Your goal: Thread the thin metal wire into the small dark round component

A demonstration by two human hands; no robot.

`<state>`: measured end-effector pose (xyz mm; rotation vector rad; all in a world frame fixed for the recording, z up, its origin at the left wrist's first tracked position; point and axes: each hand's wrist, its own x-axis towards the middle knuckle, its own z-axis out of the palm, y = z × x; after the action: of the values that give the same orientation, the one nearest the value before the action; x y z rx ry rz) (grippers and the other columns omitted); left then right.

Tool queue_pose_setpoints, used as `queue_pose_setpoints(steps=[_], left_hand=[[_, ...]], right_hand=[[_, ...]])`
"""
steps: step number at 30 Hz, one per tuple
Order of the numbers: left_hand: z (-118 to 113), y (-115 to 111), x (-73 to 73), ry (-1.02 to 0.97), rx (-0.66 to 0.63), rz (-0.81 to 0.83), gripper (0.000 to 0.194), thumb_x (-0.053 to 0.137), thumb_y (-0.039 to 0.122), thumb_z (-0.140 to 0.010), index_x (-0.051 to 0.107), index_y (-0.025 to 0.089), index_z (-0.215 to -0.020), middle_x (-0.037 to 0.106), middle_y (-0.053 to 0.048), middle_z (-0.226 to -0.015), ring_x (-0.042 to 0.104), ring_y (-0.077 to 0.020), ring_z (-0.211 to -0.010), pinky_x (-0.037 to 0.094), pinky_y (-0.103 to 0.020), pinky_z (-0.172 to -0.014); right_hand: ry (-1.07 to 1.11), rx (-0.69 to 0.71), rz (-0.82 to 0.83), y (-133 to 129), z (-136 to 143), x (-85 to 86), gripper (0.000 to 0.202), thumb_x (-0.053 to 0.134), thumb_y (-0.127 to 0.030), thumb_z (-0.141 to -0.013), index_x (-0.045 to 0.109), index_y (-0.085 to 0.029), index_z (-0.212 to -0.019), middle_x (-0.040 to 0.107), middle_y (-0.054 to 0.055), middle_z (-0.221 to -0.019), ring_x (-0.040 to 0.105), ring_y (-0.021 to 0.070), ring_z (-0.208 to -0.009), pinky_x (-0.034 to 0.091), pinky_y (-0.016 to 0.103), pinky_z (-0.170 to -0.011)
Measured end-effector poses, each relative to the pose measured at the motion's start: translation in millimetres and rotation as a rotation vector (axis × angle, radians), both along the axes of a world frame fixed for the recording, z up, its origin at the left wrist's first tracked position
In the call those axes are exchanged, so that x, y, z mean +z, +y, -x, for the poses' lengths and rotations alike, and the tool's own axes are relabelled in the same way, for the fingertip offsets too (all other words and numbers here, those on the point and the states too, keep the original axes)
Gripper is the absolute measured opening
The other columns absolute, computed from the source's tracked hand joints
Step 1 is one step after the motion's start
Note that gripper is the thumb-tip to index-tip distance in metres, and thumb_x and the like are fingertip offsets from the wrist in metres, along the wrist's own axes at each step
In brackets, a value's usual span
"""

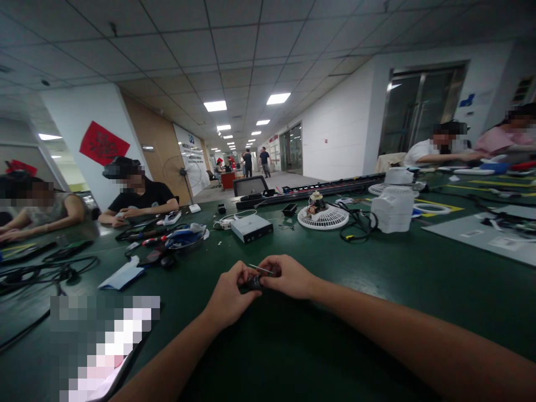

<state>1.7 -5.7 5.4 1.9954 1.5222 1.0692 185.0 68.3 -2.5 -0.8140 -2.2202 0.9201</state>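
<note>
In the head view, a small dark cylindrical part is pinched between my two hands, above the green table. My left hand has its fingers closed round the part's left side. From the right, my right hand meets it, with the thumb against its right end. A thin light-coloured rod slants just above the part and runs into the bent fingers of my right hand. Its exact kind is too small to make out, and my fingers cover much of the dark part.
Beyond my hands lie a silver disc drive, a white fan grille with a motor, and a white housing. Cables and tools lie left, near a light-blue packet. A blurred bright screen is front left. Other people sit around.
</note>
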Motion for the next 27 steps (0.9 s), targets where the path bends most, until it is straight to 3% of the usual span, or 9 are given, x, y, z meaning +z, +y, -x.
queue_pose_setpoints(steps=[6,12,20,27], left_hand=[[10.9,7.6,-3.0,-0.031,0.088,-0.032,0.029,0.07,0.012,-0.068,0.043,0.022,-0.074,0.071,-0.004,-0.1,0.066,-0.0204,-0.089,0.05,-0.033,-0.076],[11.5,7.7,-3.6,0.007,0.088,-0.023,0.025,0.07,0.014,-0.067,0.049,0.02,-0.078,0.071,-0.004,-0.098,0.066,-0.019,-0.085,0.05,-0.032,-0.075],[6.6,4.0,-2.2,0.011,0.034,0.004,0.028,0.071,0.013,-0.066,0.046,0.022,-0.075,0.072,-0.004,-0.098,0.067,-0.0202,-0.09,0.051,-0.032,-0.076],[6.9,4.9,-4.2,0.008,0.012,-0.01,0.03,0.067,0.009,-0.065,0.042,0.022,-0.074,0.072,-0.004,-0.096,0.067,-0.0208,-0.093,0.053,-0.034,-0.08]], right_hand=[[-0.182,-0.119,-0.261,9.9,-20.1,14.0,0.021,0.056,-0.027,-0.086,0.072,-0.017,-0.096,0.071,0.005,-0.084,0.06,0.0151,-0.069,0.042,0.026,-0.061],[-0.355,0.052,-0.533,12.2,-28.5,14.7,0.026,0.056,-0.027,-0.088,0.074,-0.023,-0.106,0.071,0.004,-0.092,0.062,0.0181,-0.081,0.043,0.028,-0.072],[-0.476,0.036,-0.626,2.0,-24.0,17.6,0.029,0.053,-0.026,-0.089,0.072,-0.026,-0.11,0.071,0.005,-0.092,0.062,0.0198,-0.082,0.042,0.028,-0.071],[-0.425,0.119,-0.58,-2.0,-22.4,18.3,0.026,0.055,-0.027,-0.087,0.074,-0.025,-0.105,0.072,0.003,-0.09,0.063,0.0186,-0.079,0.042,0.028,-0.071]])
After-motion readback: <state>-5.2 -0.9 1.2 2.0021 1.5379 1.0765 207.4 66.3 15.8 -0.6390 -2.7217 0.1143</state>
